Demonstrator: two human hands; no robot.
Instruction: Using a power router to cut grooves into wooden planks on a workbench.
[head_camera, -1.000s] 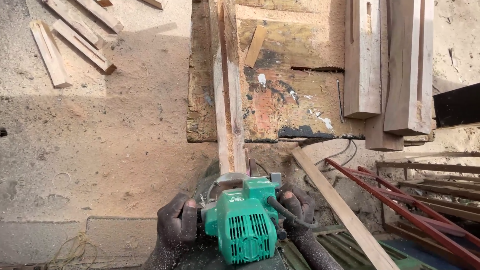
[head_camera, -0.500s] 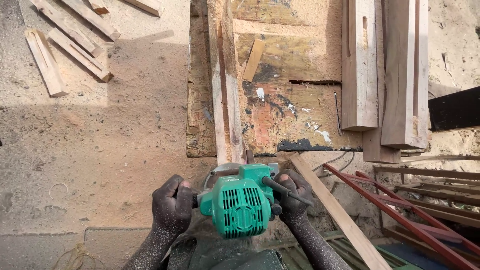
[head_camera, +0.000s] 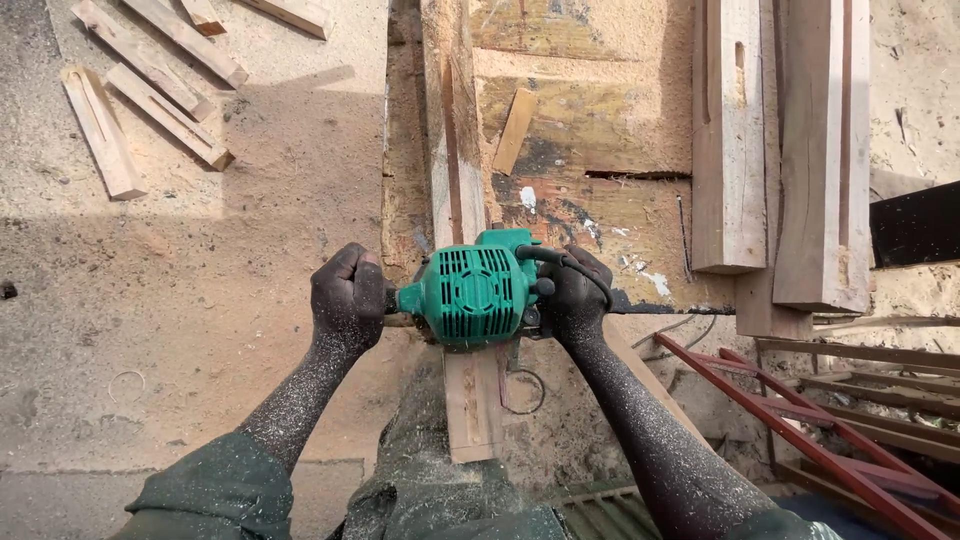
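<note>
Advanced along the plank (head_camera: 452, 150) since the earlier frame, the green router (head_camera: 473, 294) sits farther up — left hand (head_camera: 347, 296) and right hand (head_camera: 577, 297) each clench a side handle.

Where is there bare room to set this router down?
Free: the sandy ground left of the plank, below the scrap pieces. Crowded: the bench right of the plank, with posts, and the red frame beside the right hand.
</note>
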